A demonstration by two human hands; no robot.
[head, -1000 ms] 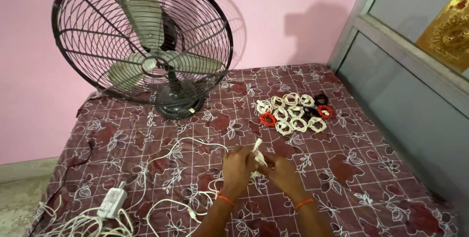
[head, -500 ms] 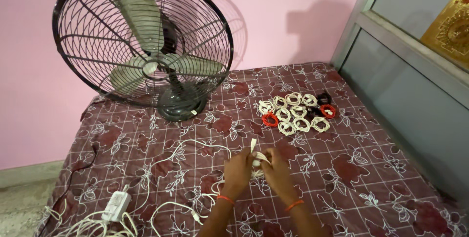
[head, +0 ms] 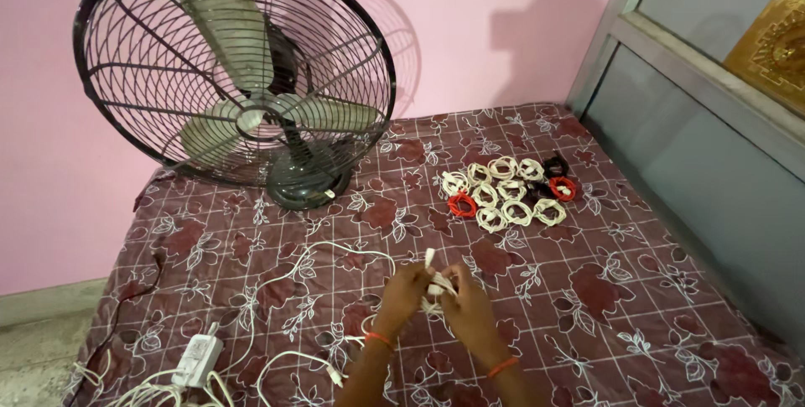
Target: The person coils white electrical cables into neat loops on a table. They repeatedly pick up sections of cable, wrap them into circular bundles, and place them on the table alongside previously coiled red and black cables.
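Both of my hands meet over the maroon flowered bedsheet (head: 637, 306), low in the middle of the view. My left hand (head: 402, 290) and my right hand (head: 465, 306) together grip a white cable (head: 433, 277) that is partly wound into a small coil, one plug end sticking up between them. The rest of that cable trails left across the sheet. Beyond my hands lies a cluster of several wound cable coils (head: 507, 193), mostly white, with two red ones and a black one.
A large black table fan (head: 239, 80) stands at the back left against the pink wall. A white adapter (head: 195, 361) lies in a tangle of loose white cables (head: 134, 390) at the bottom left. A grey cabinet (head: 713, 147) borders the right side.
My hands have shifted slightly while they wind the white cable; the upright plug end sits lower and further left. The view has drifted a little.
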